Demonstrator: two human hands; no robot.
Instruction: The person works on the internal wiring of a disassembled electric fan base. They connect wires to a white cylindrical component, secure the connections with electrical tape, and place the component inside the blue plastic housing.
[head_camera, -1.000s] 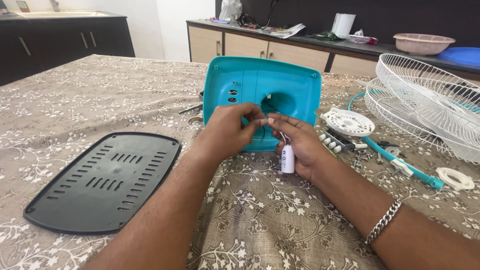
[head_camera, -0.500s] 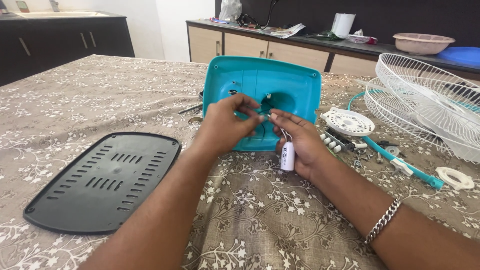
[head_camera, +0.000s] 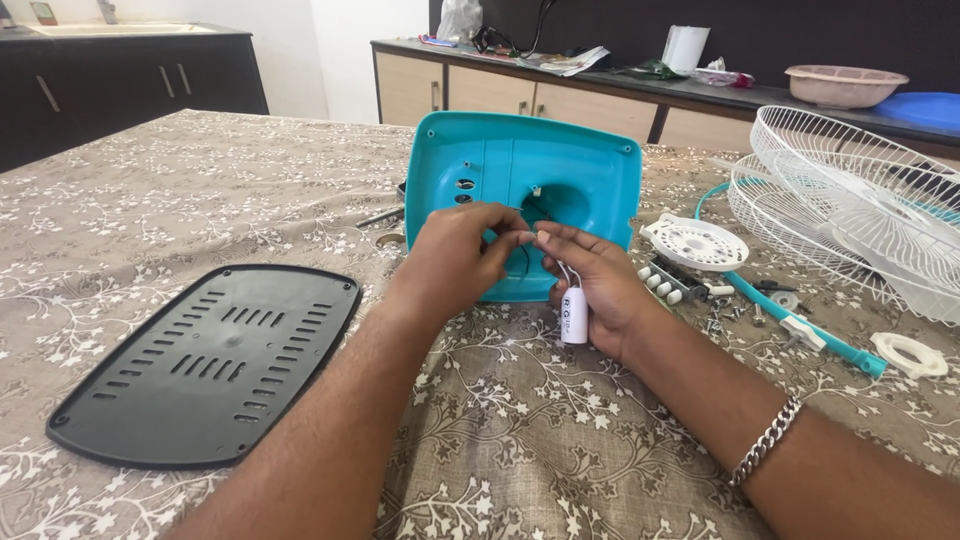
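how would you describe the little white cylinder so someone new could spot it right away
Start at the turquoise fan base standing on the floral tablecloth. In front of it the two hands meet; the small white cylinder hangs by thin wires against the right hand. Unlike the other loose white parts, which lie on the cloth, it dangles.

Teal plastic fan base housing (head_camera: 520, 180) stands mid-table on the floral-patterned tablecloth (head_camera: 150, 200). Left hand (head_camera: 455, 260) and right hand (head_camera: 590, 285) meet just in front of it; small white cylindrical capacitor (head_camera: 573, 315) hangs below the right hand. Black vented plastic base plate (head_camera: 210, 360) lies front-left. White wire fan guards (head_camera: 860, 200) sit right, round white plastic disc (head_camera: 695, 243) between them and the housing.
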